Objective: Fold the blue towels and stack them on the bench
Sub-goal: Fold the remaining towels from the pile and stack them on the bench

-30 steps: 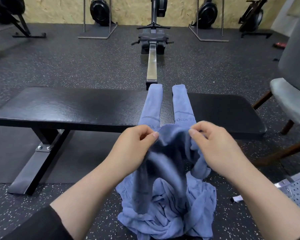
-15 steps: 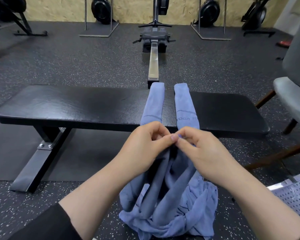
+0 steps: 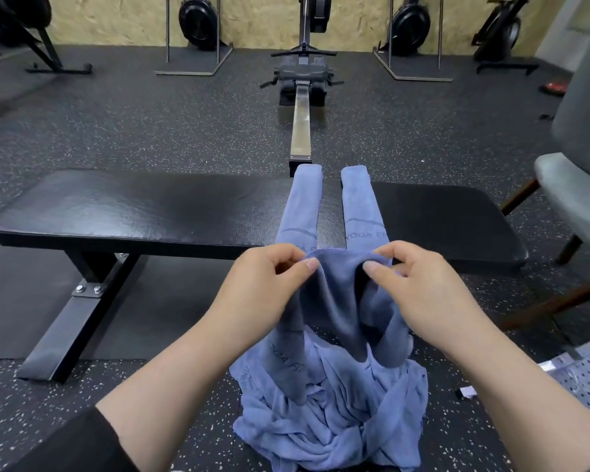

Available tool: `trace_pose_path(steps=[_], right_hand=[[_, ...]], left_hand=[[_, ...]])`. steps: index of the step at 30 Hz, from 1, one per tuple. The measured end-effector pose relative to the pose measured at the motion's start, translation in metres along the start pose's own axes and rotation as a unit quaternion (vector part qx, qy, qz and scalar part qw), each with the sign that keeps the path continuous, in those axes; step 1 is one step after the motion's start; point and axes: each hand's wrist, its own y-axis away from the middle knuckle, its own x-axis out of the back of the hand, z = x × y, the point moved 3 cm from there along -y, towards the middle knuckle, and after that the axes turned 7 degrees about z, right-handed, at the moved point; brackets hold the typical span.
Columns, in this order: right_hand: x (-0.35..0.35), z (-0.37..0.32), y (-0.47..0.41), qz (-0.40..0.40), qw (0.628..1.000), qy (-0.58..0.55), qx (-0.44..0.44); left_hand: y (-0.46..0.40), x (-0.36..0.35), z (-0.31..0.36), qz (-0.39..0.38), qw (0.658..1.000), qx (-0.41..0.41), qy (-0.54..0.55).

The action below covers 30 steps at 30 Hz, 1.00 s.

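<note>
Hands that met at the middle of the cloth half a second ago have drawn apart, the left hand (image 3: pixel 266 284) and right hand (image 3: pixel 419 287) each pinching the top edge of a blue towel (image 3: pixel 341 301) stretched between them, its length hanging below the grip onto a heap of towels (image 3: pixel 331 413) on the floor. Judged from this, the person is finding corners to open the towel flat; next, the grips must slide outward to the ends. Beyond the grip, two rolled towels (image 3: pixel 300 206) lie across a black padded bench (image 3: pixel 143 209) on speckled rubber flooring (image 3: pixel 184 124), rowing machines (image 3: pixel 302 107) lining the far wall.
</note>
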Motion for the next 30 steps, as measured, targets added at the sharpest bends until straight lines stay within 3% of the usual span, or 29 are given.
trace_pose_path(steps=[10,14,19,21,26,30], right_hand=[[-0.023,-0.012,0.015,-0.165,0.984,-0.010,0.069],[-0.019,-0.015,0.014,-0.114,0.991,-0.033,0.066],[-0.003,-0.010,0.007,0.021,0.995,-0.090,0.023],[0.002,-0.004,0.003,0.044,0.995,-0.088,0.005],[0.003,0.002,0.001,0.002,1.000,-0.010,-0.008],[-0.009,-0.007,0.009,-0.089,0.996,0.005,0.016]], left_hand=[[0.006,-0.015,0.011,-0.049,0.997,-0.066,-0.002],[0.004,-0.013,0.011,-0.059,0.996,-0.052,0.032],[-0.002,-0.010,-0.012,-0.118,0.989,0.030,-0.078],[-0.003,-0.007,-0.016,-0.100,0.989,0.036,-0.100],[-0.003,0.001,-0.003,0.005,0.998,-0.016,-0.057],[0.001,-0.006,0.005,-0.023,0.998,-0.028,-0.048]])
